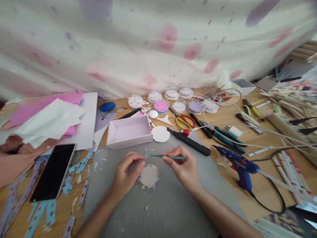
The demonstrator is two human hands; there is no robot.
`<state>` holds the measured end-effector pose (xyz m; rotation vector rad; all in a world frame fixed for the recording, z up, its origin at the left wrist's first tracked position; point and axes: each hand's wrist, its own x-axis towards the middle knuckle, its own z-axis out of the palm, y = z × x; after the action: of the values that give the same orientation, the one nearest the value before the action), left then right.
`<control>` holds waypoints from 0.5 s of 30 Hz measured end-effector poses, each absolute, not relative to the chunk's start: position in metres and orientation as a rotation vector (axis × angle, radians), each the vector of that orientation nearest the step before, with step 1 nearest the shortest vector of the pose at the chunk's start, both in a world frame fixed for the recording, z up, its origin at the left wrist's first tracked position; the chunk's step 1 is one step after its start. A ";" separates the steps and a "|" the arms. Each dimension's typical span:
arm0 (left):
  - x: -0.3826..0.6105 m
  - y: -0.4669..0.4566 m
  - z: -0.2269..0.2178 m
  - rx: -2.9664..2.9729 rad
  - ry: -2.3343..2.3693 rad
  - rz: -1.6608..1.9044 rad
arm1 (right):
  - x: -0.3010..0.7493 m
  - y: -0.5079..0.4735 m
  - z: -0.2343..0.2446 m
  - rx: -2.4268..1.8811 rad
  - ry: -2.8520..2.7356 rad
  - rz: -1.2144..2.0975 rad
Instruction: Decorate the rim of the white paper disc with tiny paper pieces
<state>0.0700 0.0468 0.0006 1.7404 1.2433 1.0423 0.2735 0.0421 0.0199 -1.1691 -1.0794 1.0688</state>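
Observation:
My right hand point(182, 167) pinches slim teal tweezers point(173, 157), their tips pointing left toward my left hand. Small pale-blue scraps point(146, 152) lie by the tips; whether the tweezers grip one I cannot make out. My left hand point(127, 172) is at the left rim of a round white paper disc point(149, 177) edged with small pale pieces. Its thumb and index finger are slightly apart, with nothing visible between them. The disc lies flat on a grey cutting mat point(170, 211).
A lilac open box point(130, 130), a white disc point(160, 134) and a black-handled cutter point(192, 143) lie ahead. Several decorated discs point(160, 106) stand behind. At right are a blue glue gun point(241, 165), pliers point(230, 140) and cables; at left, a phone point(54, 172) and paper strips.

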 end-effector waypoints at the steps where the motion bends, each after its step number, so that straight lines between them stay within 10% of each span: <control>1: 0.071 0.046 -0.002 1.735 1.233 1.039 | 0.272 0.041 0.019 -1.165 -1.091 1.070; 15: 0.071 0.043 -0.006 1.659 1.180 1.090 | 0.263 0.034 0.012 -1.121 -1.263 0.984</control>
<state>0.0705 0.0432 -0.0058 1.6590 1.1803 1.0899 0.2630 0.0341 0.0118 -1.1208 -1.2631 0.9836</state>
